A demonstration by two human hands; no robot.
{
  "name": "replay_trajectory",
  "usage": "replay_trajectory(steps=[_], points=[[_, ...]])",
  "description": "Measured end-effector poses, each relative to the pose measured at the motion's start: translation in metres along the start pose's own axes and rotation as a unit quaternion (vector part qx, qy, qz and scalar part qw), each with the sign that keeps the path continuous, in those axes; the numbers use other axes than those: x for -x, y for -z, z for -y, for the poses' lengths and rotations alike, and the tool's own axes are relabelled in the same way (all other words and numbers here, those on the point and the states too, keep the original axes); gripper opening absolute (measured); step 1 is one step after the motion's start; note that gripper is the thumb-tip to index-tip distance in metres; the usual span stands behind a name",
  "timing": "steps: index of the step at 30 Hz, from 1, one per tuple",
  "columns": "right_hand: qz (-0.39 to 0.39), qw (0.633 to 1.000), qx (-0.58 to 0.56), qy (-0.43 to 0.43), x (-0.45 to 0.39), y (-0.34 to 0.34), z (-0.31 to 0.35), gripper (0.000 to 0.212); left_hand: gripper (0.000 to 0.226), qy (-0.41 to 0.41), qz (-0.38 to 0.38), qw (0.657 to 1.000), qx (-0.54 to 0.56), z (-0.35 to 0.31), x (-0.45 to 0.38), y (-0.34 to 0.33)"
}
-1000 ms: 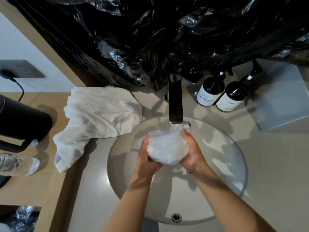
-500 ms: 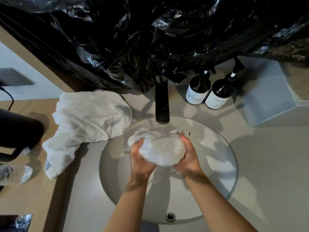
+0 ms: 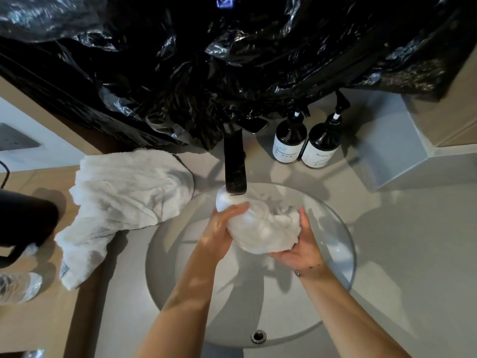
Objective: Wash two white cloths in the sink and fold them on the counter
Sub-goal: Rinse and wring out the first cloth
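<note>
Two hands are wringing a wet white cloth above a round sink.

The left hand point(image 3: 223, 228) and right hand point(image 3: 300, 248) are both gripping the bunched cloth point(image 3: 260, 228), its long axis running far-left to near-right under the tap point(image 3: 234, 164). A second cloth point(image 3: 116, 202) is lying crumpled on the counter point(image 3: 413, 254), left of the sink point(image 3: 335, 267). Two dark bottles point(image 3: 290, 142) are standing far right.

Two dark pump bottles point(image 3: 305, 143), black plastic sheeting point(image 3: 232, 60), dark kettle point(image 3: 23, 223), wall socket point(image 3: 15, 138).
</note>
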State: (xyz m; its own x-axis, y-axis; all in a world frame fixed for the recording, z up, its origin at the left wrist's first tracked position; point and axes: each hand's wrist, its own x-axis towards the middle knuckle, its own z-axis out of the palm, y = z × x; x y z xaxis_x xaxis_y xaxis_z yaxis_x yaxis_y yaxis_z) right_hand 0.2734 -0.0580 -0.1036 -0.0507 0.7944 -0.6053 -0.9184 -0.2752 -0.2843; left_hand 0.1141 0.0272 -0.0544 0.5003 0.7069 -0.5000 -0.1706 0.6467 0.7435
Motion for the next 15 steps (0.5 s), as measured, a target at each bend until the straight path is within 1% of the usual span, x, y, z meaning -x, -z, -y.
replay_trajectory(steps=[2,4,5,6,7,8,9,10,12,13,14,15], points=[[-0.019,0.999,-0.036,0.025,-0.006,0.005,0.003,0.049,0.048,0.014,-0.008,0.999,-0.041,-0.001,-0.008,0.001],[-0.05,0.997,-0.059,0.019,-0.007,0.011,0.007,0.039,0.058,0.034,-0.014,0.991,-0.129,-0.004,-0.014,0.009],[-0.041,0.996,-0.073,0.023,-0.007,0.016,0.008,0.032,0.061,0.049,-0.005,0.986,-0.16,-0.005,-0.015,0.014],[-0.029,0.995,-0.081,0.048,-0.007,0.025,0.009,0.02,0.066,0.073,0.013,0.984,-0.161,-0.007,-0.016,0.02],[-0.003,0.993,-0.077,0.09,-0.002,0.028,0.01,0.011,0.074,0.104,0.029,0.985,-0.132,-0.008,-0.015,0.023],[0.007,0.991,-0.062,0.116,0.001,0.029,0.011,0.015,0.082,0.136,0.04,0.985,-0.097,-0.008,-0.014,0.022],[0.027,0.99,-0.051,0.128,0.006,0.029,0.013,0.022,0.084,0.153,0.044,0.985,-0.071,-0.009,-0.011,0.018],[0.033,0.989,-0.043,0.138,0.01,0.031,0.015,0.026,0.081,0.155,0.054,0.985,-0.048,-0.008,-0.007,0.014],[0.042,0.988,-0.027,0.143,0.015,0.035,0.017,0.026,0.068,0.103,0.075,0.992,-0.01,0.001,-0.003,0.003],[0.04,0.989,-0.009,0.14,0.017,0.035,0.018,0.025,0.062,0.075,0.072,0.995,0.012,0.005,0.0,-0.004],[0.026,0.99,0.007,0.136,0.018,0.036,0.02,0.027,0.057,0.063,0.057,0.996,0.03,0.008,0.002,-0.011],[0.032,0.989,0.02,0.143,0.021,0.034,0.023,0.036,0.054,0.058,0.029,0.997,0.036,0.01,0.002,-0.017]])
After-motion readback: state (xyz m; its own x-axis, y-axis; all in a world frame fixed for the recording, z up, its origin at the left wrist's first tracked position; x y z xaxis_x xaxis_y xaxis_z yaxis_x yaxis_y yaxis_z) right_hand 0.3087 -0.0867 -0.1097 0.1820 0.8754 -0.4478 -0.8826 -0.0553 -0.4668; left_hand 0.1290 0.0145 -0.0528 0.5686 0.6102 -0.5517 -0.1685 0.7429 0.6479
